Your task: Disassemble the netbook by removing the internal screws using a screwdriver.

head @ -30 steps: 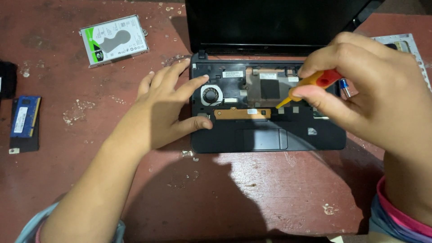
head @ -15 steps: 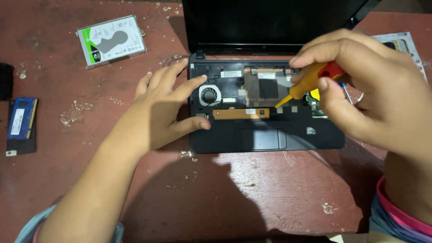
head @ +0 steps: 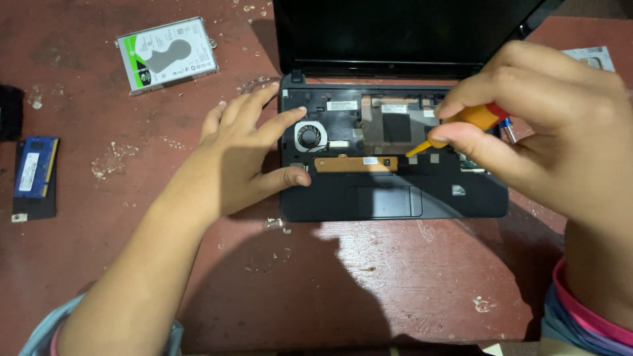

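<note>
Single head-worn view, looking steeply down, close above laptop (head: 395, 198), table (head: 428, 283)

The work surface was a table (head: 409, 277) painted dull red-brown, its coat worn and chipped, with pale flecks and scuffs scattered over it. Light fell from above and behind, throwing a broad dark shadow across the near half of the top and leaving a brighter patch toward the middle right. No wall, floor or window showed from where I stood.
</note>
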